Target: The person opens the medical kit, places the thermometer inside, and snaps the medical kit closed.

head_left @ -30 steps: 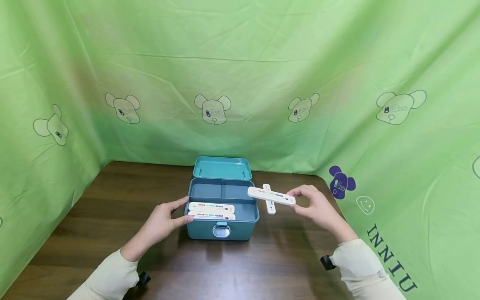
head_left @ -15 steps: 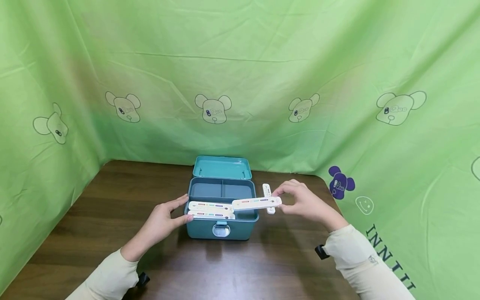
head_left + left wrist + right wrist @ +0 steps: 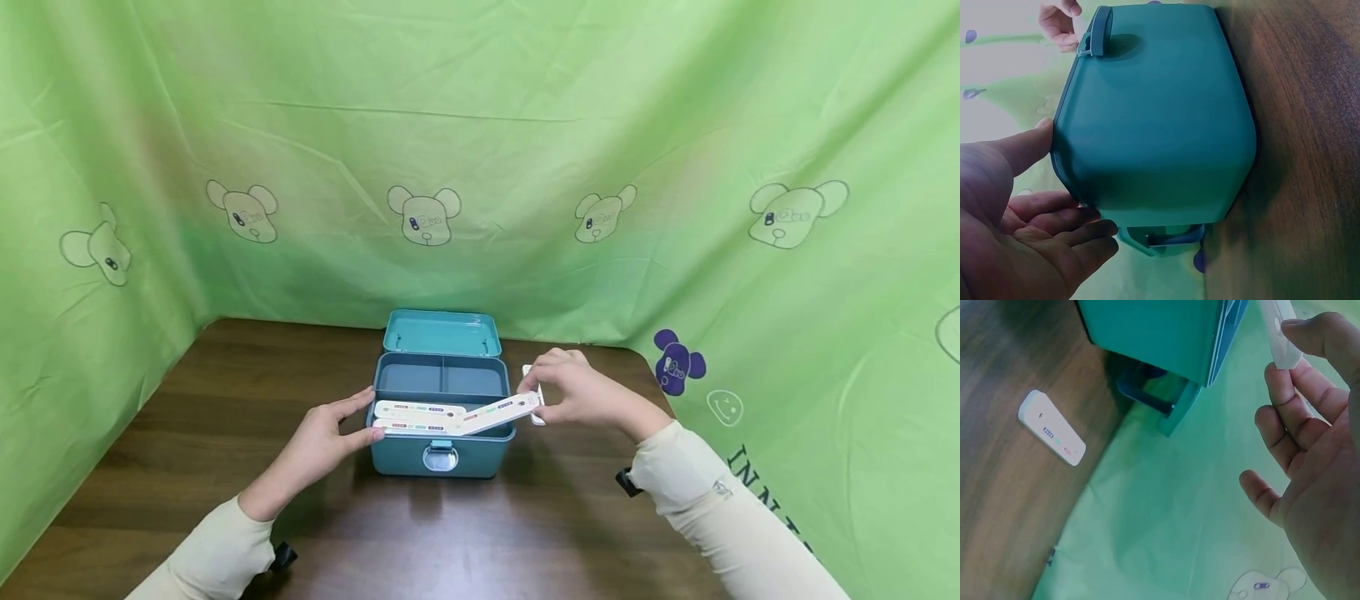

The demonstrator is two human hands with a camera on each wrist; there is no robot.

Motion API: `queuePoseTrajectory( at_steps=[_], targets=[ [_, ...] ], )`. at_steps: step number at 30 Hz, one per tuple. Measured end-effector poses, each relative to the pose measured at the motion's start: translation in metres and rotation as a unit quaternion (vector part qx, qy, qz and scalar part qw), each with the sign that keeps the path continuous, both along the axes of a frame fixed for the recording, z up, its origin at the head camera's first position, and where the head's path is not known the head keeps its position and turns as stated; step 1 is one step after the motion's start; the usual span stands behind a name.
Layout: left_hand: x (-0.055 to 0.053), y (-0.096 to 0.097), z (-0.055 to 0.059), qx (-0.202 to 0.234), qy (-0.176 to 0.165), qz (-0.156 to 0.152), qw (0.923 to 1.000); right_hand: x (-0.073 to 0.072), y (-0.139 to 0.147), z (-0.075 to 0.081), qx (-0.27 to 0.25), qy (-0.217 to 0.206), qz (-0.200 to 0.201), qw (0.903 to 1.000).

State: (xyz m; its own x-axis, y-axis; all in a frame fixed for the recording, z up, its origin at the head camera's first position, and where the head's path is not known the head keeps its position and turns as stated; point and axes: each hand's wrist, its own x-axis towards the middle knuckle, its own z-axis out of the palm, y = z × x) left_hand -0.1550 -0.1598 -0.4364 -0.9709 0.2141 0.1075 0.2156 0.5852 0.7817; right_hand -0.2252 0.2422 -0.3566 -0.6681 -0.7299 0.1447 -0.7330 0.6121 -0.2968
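My right hand (image 3: 585, 393) pinches one end of a long white case (image 3: 497, 413) with small coloured labels. The case slants over the front compartment of the teal box (image 3: 401, 458), its far end low among two similar white cases (image 3: 420, 410) lying there side by side. In the right wrist view, thumb and fingertips hold the case (image 3: 1280, 337) by its end. My left hand (image 3: 322, 437) touches the left side of the box, thumb at the front corner; the left wrist view shows its fingers relaxed against the wall. Another white case (image 3: 1052, 427) lies on the table right of the box.
The box lid (image 3: 442, 333) is folded back behind it. Two compartments (image 3: 408, 373) form the rear of the box, and a latch (image 3: 440, 457) hangs at its front. A brown wooden table (image 3: 300, 367) carries everything, with a green printed curtain (image 3: 480, 100) around it.
My right hand has brought the white case leftward from above the table to over the box, and its far end has dipped inside. The left hand has stayed at the box's side.
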Motion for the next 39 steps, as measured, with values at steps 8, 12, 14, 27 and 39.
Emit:
queuePoseTrajectory(
  at_steps=[8,12,14,27,39],
  targets=[
    [0.0,0.0,-0.001,-0.002,0.003,-0.001,1.0,-0.005,-0.016,0.005,0.028,-0.013,0.036,0.9989],
    [-0.001,0.0,0.0,-0.002,0.006,-0.004,1.0,-0.007,-0.023,0.008,0.043,-0.015,0.052,0.9976],
    [-0.001,0.0,0.001,-0.005,0.01,-0.006,0.9999,-0.008,-0.026,0.008,0.048,-0.016,0.062,0.9968],
    [-0.002,0.0,-0.001,-0.005,0.006,-0.007,0.9999,-0.016,-0.048,-0.005,0.067,-0.022,0.091,0.9933],
    [-0.007,-0.003,-0.001,-0.009,0.003,-0.01,0.9999,-0.019,-0.066,-0.016,0.073,-0.024,0.097,0.9924]
  ],
)
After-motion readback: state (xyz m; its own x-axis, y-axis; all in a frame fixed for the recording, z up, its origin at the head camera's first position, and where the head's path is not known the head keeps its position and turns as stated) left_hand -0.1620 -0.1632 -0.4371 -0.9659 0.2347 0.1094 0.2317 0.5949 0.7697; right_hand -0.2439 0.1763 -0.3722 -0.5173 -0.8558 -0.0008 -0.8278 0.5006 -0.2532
